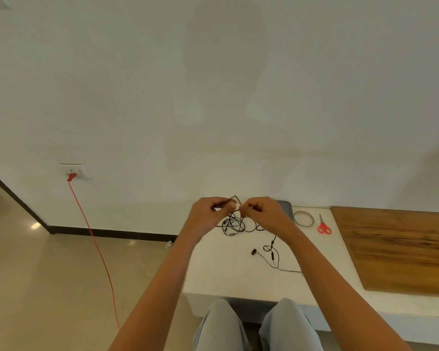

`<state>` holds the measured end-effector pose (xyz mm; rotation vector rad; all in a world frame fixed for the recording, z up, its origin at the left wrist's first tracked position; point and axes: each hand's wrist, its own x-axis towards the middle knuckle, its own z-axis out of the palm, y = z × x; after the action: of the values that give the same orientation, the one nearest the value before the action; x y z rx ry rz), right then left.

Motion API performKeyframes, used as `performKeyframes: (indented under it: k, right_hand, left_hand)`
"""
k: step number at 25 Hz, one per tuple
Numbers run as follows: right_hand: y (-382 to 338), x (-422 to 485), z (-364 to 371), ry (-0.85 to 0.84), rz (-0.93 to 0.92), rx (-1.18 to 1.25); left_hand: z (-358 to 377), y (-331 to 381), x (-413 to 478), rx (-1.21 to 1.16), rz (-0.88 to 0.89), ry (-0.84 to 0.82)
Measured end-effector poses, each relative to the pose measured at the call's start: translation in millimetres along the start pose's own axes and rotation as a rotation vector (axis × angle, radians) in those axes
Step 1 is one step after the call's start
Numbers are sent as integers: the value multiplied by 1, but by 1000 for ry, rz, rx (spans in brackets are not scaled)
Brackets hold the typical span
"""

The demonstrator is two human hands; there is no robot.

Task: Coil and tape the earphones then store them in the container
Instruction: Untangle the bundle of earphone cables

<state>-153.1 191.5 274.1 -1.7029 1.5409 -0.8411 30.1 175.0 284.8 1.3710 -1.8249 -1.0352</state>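
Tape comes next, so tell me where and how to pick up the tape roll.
Pinch the near rim of the tape roll from above, one finger inside the hole. It lies flat on the white table, so only the thin wall offers a grip. Approach from the front; the scissors lie close on its right.

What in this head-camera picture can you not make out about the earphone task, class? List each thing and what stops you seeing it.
- Container: head view; mostly hidden behind the right hand, so its shape and contents are unclear.
- Earphones: tangled and too small to count the sets.
- Grip: the fingers of the left hand cover the held cable.
- Tape roll: too small to tell how much remains.
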Motion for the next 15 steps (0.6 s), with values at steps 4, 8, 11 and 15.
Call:
performKeyframes:
  k: [4, 8, 11, 15]
  right_hand:
    - [-5, 6, -1, -27, -34, -9]
    - [-1, -2, 2, -100, 29, 59]
    - [0, -7, 1, -80, 72, 210]
    - [19, -8, -29, -42, 127, 313]
  left_hand:
    - [11, 3, 1, -47, 72, -134]
    - [4, -3, 4, 49, 38, -262]
    - [-16, -12, 5, 208, 61, -199]
    - [-71, -41, 0, 274, -4, 340]
